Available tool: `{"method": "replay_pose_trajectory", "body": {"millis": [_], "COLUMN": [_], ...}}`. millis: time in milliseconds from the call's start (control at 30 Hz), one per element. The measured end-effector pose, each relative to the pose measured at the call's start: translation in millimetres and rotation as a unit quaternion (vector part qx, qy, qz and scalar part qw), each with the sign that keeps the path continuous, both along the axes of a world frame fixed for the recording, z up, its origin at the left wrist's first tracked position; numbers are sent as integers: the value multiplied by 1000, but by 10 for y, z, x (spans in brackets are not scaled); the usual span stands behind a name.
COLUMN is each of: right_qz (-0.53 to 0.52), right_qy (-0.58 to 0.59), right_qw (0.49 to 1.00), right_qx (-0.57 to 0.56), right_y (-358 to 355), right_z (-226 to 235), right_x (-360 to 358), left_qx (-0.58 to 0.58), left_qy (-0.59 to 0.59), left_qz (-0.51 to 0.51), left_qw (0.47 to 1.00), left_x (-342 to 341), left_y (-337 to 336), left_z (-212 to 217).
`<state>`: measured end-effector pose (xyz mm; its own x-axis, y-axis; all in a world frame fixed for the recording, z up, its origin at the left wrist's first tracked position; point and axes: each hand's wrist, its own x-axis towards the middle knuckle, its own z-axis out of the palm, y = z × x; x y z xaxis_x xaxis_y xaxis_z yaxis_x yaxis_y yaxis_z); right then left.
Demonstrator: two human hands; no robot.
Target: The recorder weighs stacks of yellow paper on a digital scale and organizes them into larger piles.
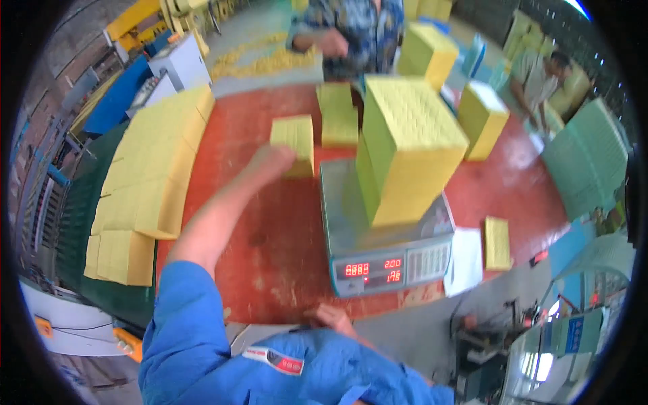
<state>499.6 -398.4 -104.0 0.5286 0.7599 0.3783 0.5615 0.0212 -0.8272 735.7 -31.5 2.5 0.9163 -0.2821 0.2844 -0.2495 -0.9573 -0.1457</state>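
Note:
My left hand (275, 160), smeared by motion, is at the near left side of a small yellow block of stacked paper (294, 133) on the red table. Its fingers are not distinct, so a grip cannot be made out. Low at the table's front edge, close to my body, rests my right hand (333, 318), fingers loosely extended and nothing visible in them. Right of the small block, a digital scale (351, 253) with a lit red display carries a tall stack of yellow paper blocks (415, 155). Two more low yellow piles (339, 125) lie just beyond the small block.
Yellow blocks in rows (152, 155) line the green surface (74, 196) at left. Farther right on the red table (256, 236) stand a white-topped yellow block (482, 121), a white sheet (464, 260) and a flat yellow piece (497, 243). A person in camouflage (364, 34) stands opposite.

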Motion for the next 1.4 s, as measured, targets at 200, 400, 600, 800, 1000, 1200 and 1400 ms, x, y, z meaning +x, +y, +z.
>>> {"method": "replay_pose_trajectory", "body": {"millis": [200,400,600,800,1000,1200,1400], "right_qz": [-90,-78,73,-28,52,32,-176], "right_qy": [61,485,736,616,513,303,61], "right_qw": [994,869,654,787,857,952,967], "right_qx": [-5,52,157,12,18,29,174], "right_y": [134,497,870,996,1013,610,-65], "right_z": [216,573,525,485,925,1538,2700], "right_x": [-188,-76,256,-41,-81,372,1406], "left_qx": [42,-2,-79,-335,-854,-833,-811], "left_qy": [-74,-118,-65,-74,64,95,68], "left_qz": [-5,-77,-160,153,250,217,25], "left_qw": [996,990,982,927,452,501,581], "left_x": [-195,-1345,-2972,-3730,-3928,-3444,-2055], "left_y": [-239,-530,-1108,-1369,-1018,-1152,-1632], "left_z": [23,473,353,69,-173,586,1821]}}
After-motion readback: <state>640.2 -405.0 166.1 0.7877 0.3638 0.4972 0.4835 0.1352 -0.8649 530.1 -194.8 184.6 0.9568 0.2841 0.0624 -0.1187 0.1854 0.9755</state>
